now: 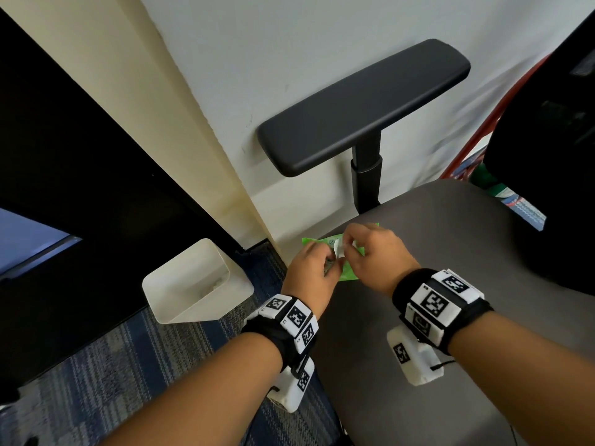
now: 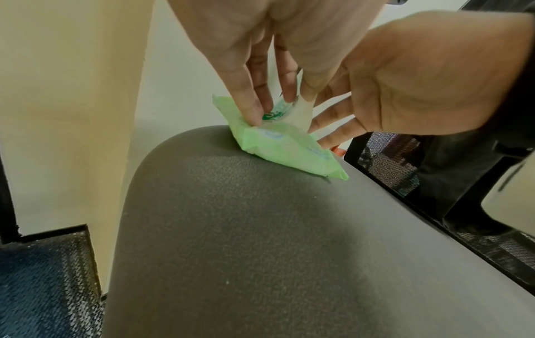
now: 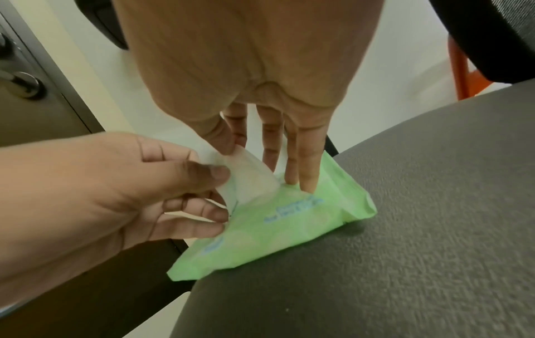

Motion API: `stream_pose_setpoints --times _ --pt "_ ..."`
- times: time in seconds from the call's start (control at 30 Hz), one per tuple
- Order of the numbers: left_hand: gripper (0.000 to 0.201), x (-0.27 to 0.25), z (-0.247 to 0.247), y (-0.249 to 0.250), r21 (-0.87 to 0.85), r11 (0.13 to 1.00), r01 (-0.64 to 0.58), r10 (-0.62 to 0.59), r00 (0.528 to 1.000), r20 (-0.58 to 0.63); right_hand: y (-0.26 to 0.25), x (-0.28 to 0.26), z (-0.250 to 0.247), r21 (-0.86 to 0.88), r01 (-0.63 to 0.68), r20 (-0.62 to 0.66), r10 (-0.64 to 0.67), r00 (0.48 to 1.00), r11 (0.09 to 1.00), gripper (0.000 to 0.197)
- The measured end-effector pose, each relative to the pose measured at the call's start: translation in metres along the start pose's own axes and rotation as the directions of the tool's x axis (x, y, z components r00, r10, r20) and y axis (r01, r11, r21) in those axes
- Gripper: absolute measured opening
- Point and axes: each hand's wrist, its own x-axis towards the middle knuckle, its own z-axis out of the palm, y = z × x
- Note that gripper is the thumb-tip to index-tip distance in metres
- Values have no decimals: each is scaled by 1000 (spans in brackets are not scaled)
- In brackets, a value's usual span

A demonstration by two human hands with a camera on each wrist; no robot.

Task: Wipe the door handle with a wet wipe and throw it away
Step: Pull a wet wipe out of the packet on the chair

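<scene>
Green plastic marks the wipe pack (image 3: 292, 219), which lies on the front corner of the grey chair seat (image 1: 450, 284), partly hanging over the edge near the wall. Your right hand (image 1: 376, 255) has its thumb and forefinger pinched together on the white wet wipe (image 3: 249, 178) that stands up out of the pack's opening, while the other straight fingers (image 3: 306, 169) press down on the pack. Your left hand (image 1: 309, 272) curls its grip round the near side of the same wipe and the flap beside it; exactly how much of each it holds I cannot tell. So the wipe is not yet free: it is half out, with its lower end in the pack. The door handle (image 3: 20, 84) shows only in the right wrist view, up on the dark door, well apart from your hands. The white bin (image 1: 196, 281) stands on the carpet just left of the chair. Judging from here, the risk is the pack: if you pull upward without pinning it, it may lift or slide off the seat edge, or a second wipe may trail out behind the first. A thin damp sheet could also tear if both hands tug against each other.
</scene>
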Motion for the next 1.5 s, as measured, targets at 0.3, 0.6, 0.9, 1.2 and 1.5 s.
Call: stream_pose_setpoints --times 0.3,0.6,0.9,1.2,1.5 --pt "21 0 1 0 29 1000 -4 5 999 -32 7 3 -9 110 -62 109 50 993 992 6" --pt "18 -1 2 -1 26 1000 -6 6 1000 -13 4 4 -15 237 -106 143 73 987 966 17" --pt "18 -2 2 3 30 999 11 -11 1000 -13 2 5 -18 427 -206 186 137 973 880 19" --pt "17 -4 -2 6 13 999 50 -51 999 6 -1 1 -14 201 -142 47 135 990 969 11" --pt "13 -5 -3 8 -4 997 83 -83 996 18 0 2 -16 106 -116 33 113 993 988 27"
